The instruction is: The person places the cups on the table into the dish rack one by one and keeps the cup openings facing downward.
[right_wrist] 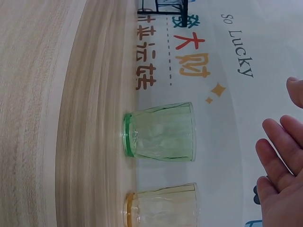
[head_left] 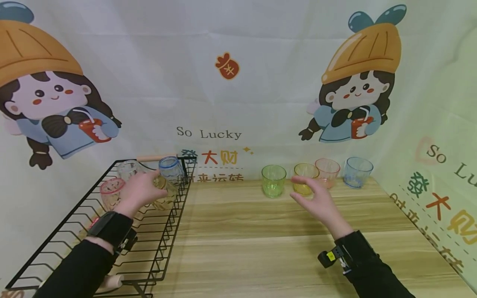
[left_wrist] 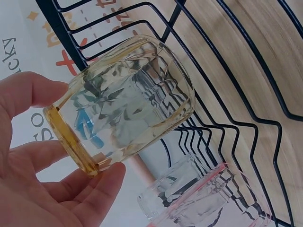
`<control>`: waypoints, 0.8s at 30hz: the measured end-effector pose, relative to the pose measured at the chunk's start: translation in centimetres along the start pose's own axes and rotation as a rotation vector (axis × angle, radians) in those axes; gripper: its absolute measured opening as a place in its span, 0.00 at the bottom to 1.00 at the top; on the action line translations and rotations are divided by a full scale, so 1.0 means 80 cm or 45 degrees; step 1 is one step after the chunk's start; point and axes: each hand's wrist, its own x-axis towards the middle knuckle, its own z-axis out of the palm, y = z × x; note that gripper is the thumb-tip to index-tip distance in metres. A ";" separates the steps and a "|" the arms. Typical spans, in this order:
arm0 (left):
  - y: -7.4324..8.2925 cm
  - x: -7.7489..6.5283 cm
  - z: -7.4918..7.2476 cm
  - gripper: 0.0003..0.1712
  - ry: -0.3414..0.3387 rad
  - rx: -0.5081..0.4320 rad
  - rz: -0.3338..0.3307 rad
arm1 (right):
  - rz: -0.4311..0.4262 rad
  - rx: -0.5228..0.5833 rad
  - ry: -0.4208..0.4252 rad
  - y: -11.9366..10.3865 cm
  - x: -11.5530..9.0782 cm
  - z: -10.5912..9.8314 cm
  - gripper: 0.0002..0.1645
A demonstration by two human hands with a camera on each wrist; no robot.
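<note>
In the head view, my left hand (head_left: 139,190) is over the black wire rack at the left. Its thumb and fingertips hold the thick amber base of a yellow glass (left_wrist: 128,104), which is mouth down against the rack wires. Beside it in the rack are a pink glass (head_left: 111,193), a clear glass (head_left: 128,167) and a blue-based glass (head_left: 171,169). My right hand (head_left: 322,203) hovers above the table with thumb and fingers spread, holding nothing. Behind its fingertips stands another yellow glass (head_left: 303,188), with a green glass (right_wrist: 161,132) to its left.
A pink glass (head_left: 328,171) and a blue glass (head_left: 357,173) stand upright at the table's back right. The wire rack (head_left: 169,244) has wooden handles at both ends. A printed cloth (head_left: 261,82) hangs behind the wooden table (head_left: 238,252).
</note>
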 end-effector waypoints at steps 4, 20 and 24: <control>-0.001 0.003 0.002 0.43 -0.013 0.000 -0.004 | 0.000 -0.005 -0.002 0.001 0.001 0.002 0.26; -0.002 0.008 0.009 0.38 0.009 -0.026 0.037 | 0.033 -0.021 -0.024 -0.001 0.008 0.007 0.27; -0.002 0.006 0.007 0.38 -0.001 -0.053 0.042 | 0.030 -0.020 -0.021 0.000 0.008 0.008 0.27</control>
